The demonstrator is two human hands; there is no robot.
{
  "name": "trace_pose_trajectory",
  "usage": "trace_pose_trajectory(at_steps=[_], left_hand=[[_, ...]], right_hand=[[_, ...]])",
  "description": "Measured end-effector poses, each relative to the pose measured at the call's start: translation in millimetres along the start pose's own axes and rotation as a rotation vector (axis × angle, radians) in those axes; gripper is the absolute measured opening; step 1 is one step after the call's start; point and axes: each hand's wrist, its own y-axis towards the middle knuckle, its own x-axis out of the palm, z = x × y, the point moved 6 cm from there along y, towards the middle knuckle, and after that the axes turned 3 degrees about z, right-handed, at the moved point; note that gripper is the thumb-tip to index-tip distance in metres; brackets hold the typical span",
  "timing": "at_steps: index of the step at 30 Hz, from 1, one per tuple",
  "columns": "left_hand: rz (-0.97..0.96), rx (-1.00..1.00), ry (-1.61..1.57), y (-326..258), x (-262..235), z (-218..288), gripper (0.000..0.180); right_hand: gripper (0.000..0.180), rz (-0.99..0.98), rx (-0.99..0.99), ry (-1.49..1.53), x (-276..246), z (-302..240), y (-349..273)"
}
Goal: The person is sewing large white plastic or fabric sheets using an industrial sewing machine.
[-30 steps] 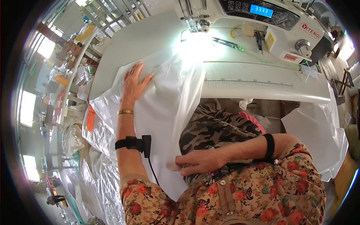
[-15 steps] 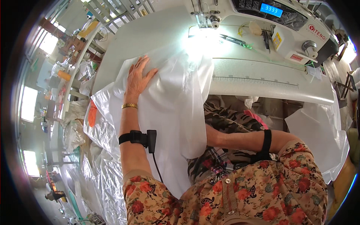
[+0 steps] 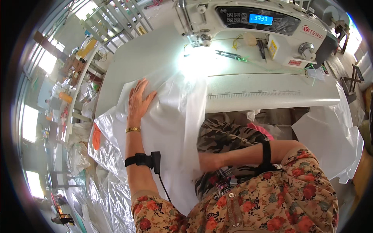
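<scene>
A smooth white sheet (image 3: 167, 128) runs from under the bright lamp of the sewing machine (image 3: 248, 23) down over the table edge to my lap. My left hand (image 3: 140, 101) lies flat on the sheet left of the machine head, fingers spread, holding nothing. At the sheet's lower right edge, over my lap, is my right hand (image 3: 209, 161). Motion blurs it, and its fingers are hidden at the sheet, so its grip does not show. The lamp's glare hides the needle area.
Black-handled tweezers (image 3: 230, 55) lie on the machine bed right of the glare. The pale table (image 3: 272, 99) carries a ruler scale along its front. Crumpled shiny plastic (image 3: 108, 190) hangs at left, and another white sheet (image 3: 326, 136) hangs at right. Railings (image 3: 116, 23) stand behind.
My right hand has come down toward my body and shows more beside the sheet. The sheet's rounded right fold has flattened. My left hand stays flat on it. The whole view has shifted.
</scene>
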Motion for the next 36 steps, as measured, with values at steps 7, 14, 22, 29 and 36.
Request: trace_pose_trajectory(at_steps=[7,14,22,29,36], left_hand=[[-0.005,-0.012,0.001,-1,-1,0,0.059],[0.037,0.055,-0.025,-1,1,-3,0.062],[0.041,0.039,-0.054,-4,-1,-2,0.062],[0.08,-0.017,-0.039,-21,-8,-5,0.059],[0.193,-0.014,0.026,-38,-13,-1,0.049]], right_hand=[[0.036,-0.121,0.107,0.379,24,-29,12],[0.036,-0.103,-0.274,0.552,3,-110,39],[0.045,-0.135,-0.061,0.56,-10,-112,-24],[0.034,-0.031,0.064,0.103,-46,-125,-94],[0.038,0.725,0.435,0.083,-98,29,-217]])
